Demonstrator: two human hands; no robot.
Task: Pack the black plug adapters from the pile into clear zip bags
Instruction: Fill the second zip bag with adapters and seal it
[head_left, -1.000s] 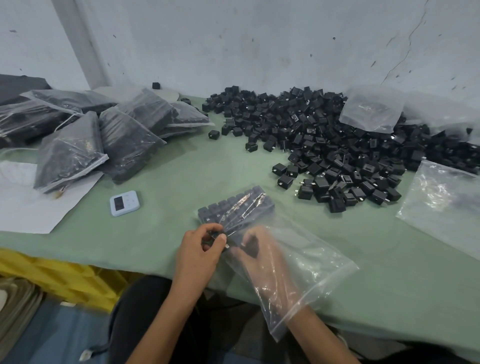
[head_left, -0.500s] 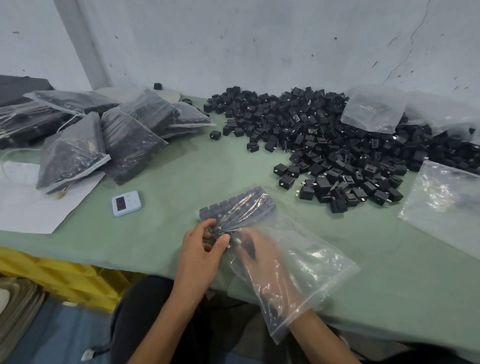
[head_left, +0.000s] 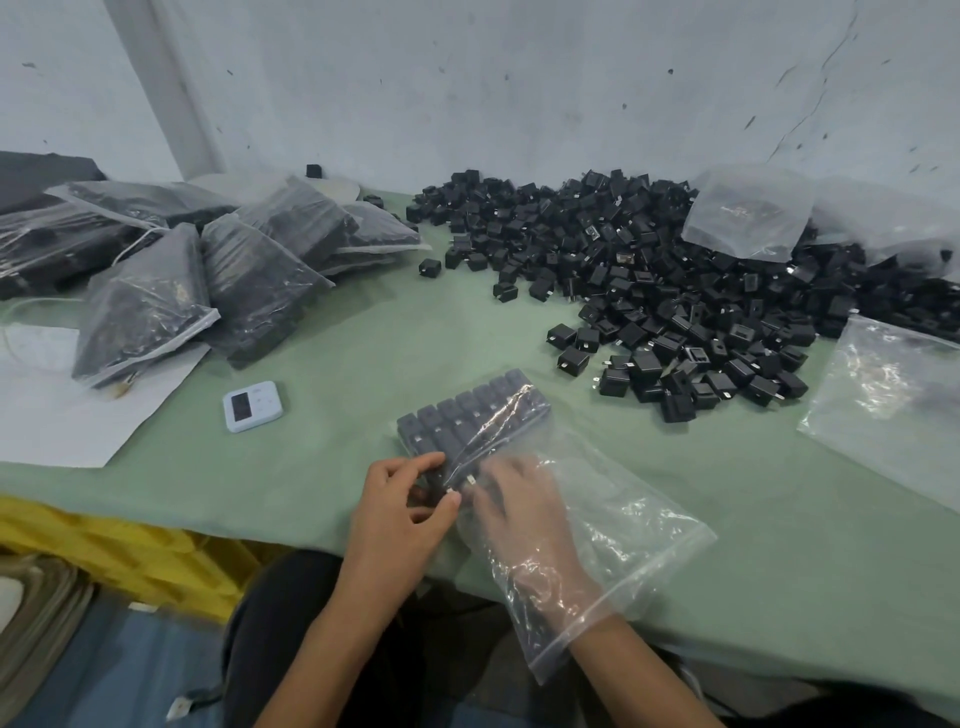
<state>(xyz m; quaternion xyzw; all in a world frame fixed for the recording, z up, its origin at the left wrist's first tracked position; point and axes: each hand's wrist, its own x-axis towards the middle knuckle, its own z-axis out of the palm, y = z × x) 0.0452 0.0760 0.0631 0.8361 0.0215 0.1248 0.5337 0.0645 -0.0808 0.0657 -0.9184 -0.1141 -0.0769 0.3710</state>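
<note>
Now left hand (head_left: 402, 512) pinches the zip bag (head_left: 639, 519); right hand (head_left: 519, 519) inside, grip unclear.

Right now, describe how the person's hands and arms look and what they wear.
Both are bare: the left hand and right hand show no gloves, rings or watch, and the forearms carry no sleeves. The right hand looks hazy because a clear crinkled plastic zip bag covers it to the wrist.

A small packing workshop: a cloth-covered bench (head_left: 363, 338) against a scuffed bare wall (head_left: 519, 78), loose black plug adapters (head_left: 675, 291) heaped beyond and right of the gripped zip bag (head_left: 623, 519), filled bags (head_left: 249, 280) stacked beyond-left, a timer (head_left: 253, 406) near its left.
</note>
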